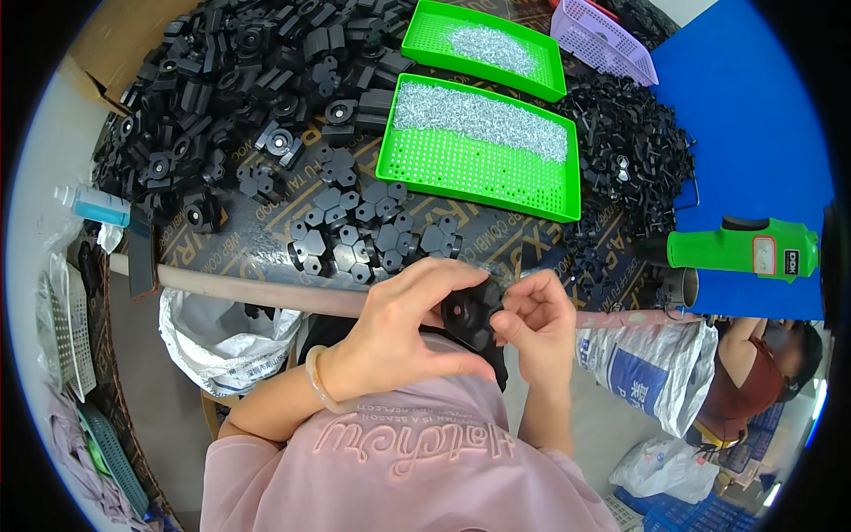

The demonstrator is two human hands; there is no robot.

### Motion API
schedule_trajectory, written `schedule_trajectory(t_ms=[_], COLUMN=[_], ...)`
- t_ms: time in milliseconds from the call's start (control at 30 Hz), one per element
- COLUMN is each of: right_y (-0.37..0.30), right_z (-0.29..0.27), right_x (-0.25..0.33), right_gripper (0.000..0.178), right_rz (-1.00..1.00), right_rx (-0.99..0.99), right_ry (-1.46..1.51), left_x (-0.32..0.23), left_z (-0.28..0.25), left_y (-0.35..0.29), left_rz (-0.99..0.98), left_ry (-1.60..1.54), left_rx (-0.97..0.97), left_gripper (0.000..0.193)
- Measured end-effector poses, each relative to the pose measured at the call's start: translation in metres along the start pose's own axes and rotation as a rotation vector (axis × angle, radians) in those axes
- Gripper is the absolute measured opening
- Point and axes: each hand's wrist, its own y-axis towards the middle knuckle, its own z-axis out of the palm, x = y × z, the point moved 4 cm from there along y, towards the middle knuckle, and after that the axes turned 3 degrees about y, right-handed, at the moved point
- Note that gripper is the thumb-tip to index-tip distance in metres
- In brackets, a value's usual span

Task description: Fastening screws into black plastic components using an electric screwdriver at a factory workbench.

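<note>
Close in front of my chest, at the near edge of the table, a dark black plastic part [468, 312] with a round hole is held in both hands. My left hand [394, 332] is closed on it from the left, fingers over its top and thumb stretched along below. My right hand [537, 317] pinches at its right edge with thumb and curled fingers; whether a small piece is also between those fingertips I cannot tell. Just beyond my hands lie several flat black hexagonal pieces [390, 239] with small holes.
A heap of black plastic housings [239, 80] covers the far left. Two green trays [479, 182] hold small silvery screws [483, 117]. Small black parts [620, 133] pile up at right, near a green power screwdriver [740, 250]. White sacks [222, 355] hang below the edge; another person [753, 377] sits at right.
</note>
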Motion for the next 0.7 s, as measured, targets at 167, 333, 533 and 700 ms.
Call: schedule_trajectory(t_ms=[167, 333, 533, 700], right_y=[-0.002, -0.005, 0.002, 0.016], right_z=[0.002, 0.011, 0.011, -0.005], right_x=[0.003, 0.013, 0.029, 0.022], right_gripper=[0.037, 0.047, 0.051, 0.049], right_rz=[-0.085, -0.164, -0.248, -0.396], right_rx=[-0.071, -0.047, 0.026, -0.216], right_ry=[-0.236, -0.376, -0.769, -0.97], left_x=[0.007, -0.004, 0.0, -0.002], left_z=[0.005, 0.014, 0.022, 0.01], left_y=[-0.003, -0.001, 0.001, 0.006], left_rz=[-0.009, 0.385, 0.618, 0.614], left_ry=[0.024, 0.633, 0.726, 0.699], left_rx=[-0.029, -0.147, -0.109, -0.13], left_gripper=[0.061, 0.053, 0.038, 0.036])
